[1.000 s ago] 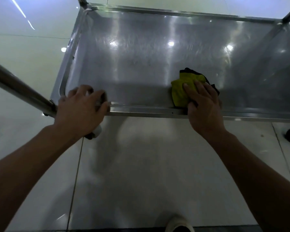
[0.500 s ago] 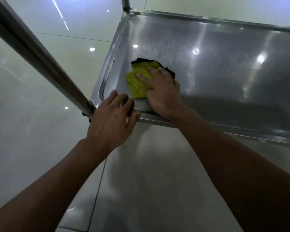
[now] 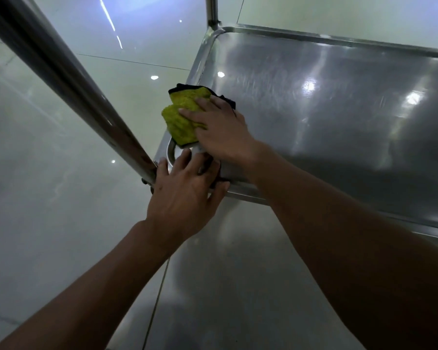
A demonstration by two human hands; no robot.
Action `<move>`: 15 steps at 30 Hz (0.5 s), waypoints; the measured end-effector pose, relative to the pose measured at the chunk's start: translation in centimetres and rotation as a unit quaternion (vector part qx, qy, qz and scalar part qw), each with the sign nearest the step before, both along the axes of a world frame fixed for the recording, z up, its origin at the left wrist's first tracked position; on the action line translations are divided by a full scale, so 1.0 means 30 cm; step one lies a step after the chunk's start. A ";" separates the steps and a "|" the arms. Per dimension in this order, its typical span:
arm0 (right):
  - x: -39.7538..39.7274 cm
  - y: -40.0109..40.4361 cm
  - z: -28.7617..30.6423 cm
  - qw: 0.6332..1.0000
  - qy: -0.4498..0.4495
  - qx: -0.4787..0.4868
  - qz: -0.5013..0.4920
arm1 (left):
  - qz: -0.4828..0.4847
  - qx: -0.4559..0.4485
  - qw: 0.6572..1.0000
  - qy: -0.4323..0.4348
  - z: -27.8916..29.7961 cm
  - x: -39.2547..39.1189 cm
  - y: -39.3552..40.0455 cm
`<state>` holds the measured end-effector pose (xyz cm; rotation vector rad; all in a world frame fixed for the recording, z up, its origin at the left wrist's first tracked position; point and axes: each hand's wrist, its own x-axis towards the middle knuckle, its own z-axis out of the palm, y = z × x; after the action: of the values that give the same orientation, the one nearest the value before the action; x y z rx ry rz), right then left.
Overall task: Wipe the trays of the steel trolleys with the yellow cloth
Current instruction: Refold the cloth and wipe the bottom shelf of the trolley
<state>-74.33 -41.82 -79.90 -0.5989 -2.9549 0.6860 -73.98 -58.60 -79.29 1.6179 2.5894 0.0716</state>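
A steel trolley tray (image 3: pixel 339 102) with a raised rim fills the upper right of the head view. The yellow cloth (image 3: pixel 181 117), edged in black, lies crumpled over the tray's left rim near the near-left corner. My right hand (image 3: pixel 220 127) presses flat on the cloth, fingers spread and pointing left. My left hand (image 3: pixel 185 190) grips the tray's near-left corner rim, beside the trolley post, just below the cloth.
A thick steel trolley post (image 3: pixel 61 79) runs diagonally from the upper left down to the tray corner. A second post (image 3: pixel 212 11) rises at the tray's far-left corner. Glossy pale floor tiles (image 3: pixel 61 223) surround the trolley.
My right hand has slid the cloth leftward along the tray, from the near edge at the middle to the left rim. My left hand has stayed on the near-left corner.
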 end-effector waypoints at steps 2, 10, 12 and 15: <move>0.034 0.013 0.003 1.000 0.010 0.013 -0.003 | 0.003 -0.003 1.000 -0.003 0.007 0.006 0.004; 0.396 0.211 -0.023 0.979 0.030 0.021 -0.198 | -0.005 -0.012 1.000 -0.024 0.064 0.048 0.126; 0.502 0.248 -0.028 0.973 0.034 0.030 -0.228 | -0.047 -0.010 0.998 -0.048 0.082 0.078 0.198; 0.653 0.292 -0.031 0.961 0.043 0.030 -0.271 | -0.068 -0.029 0.996 -0.049 0.094 0.122 0.284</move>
<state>-54.75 -33.05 -80.84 -1.2636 -2.5297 0.5396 -70.32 -50.08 -76.48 1.7196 2.3802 0.0637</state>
